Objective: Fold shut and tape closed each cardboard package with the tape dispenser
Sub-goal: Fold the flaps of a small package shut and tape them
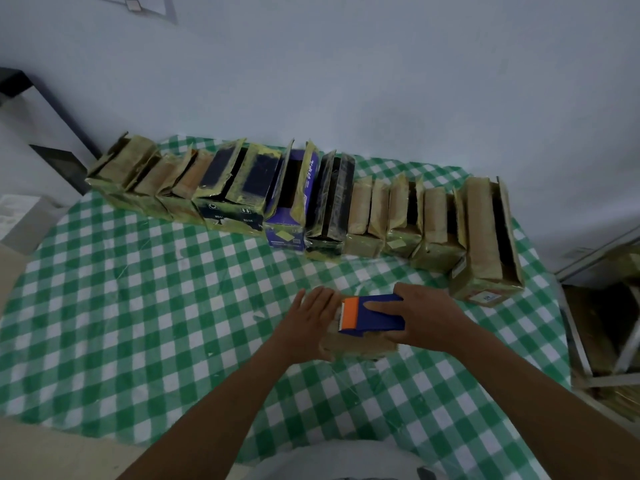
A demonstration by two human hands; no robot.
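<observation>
Right hand [427,318] grips the dispenser [375,317] atop the box [360,345], lower centre; left hand [313,318] lies flat, steadying it. Taping seems in hand; the next move probably calls for drawing tape across the seam, then cutting.

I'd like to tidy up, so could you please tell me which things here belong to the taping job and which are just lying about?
Job: tape dispenser in the right hand; package under the left hand; row of open packages.
Lying about: grey box at left; metal rack at right; black shelf.
</observation>
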